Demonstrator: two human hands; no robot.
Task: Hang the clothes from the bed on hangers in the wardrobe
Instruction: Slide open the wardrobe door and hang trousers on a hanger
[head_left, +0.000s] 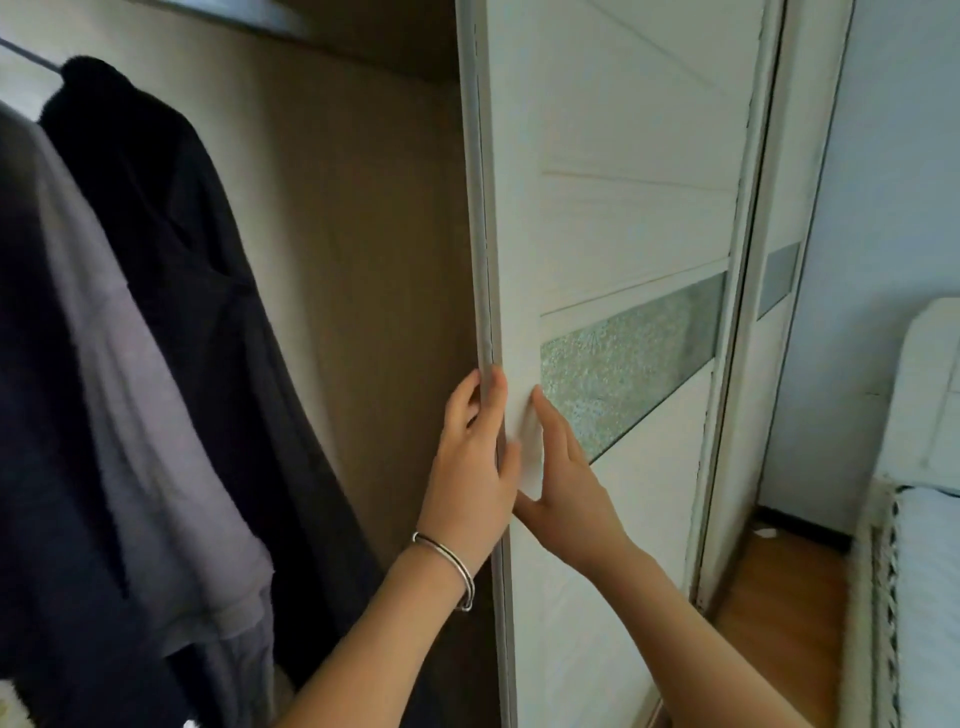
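Observation:
The wardrobe stands open on the left, its white sliding door (623, 208) in the middle of the view. My left hand (475, 457), with a silver bangle on the wrist, grips the door's grey edge (480, 234), fingers behind it and thumb on the front. My right hand (566, 478) presses flat on the door's face, fingers straight, next to a frosted glass strip (634, 358). Inside hang a black garment (208, 270), a grey garment (119, 395) and a dark navy one (41, 467) from a rail (26, 54). The hangers are hidden by the clothes.
A second sliding door (769, 291) lies behind the first, to the right. The bed (924, 571) with its white headboard (930, 395) fills the right edge. Wooden floor (779, 623) shows between the wardrobe and the bed.

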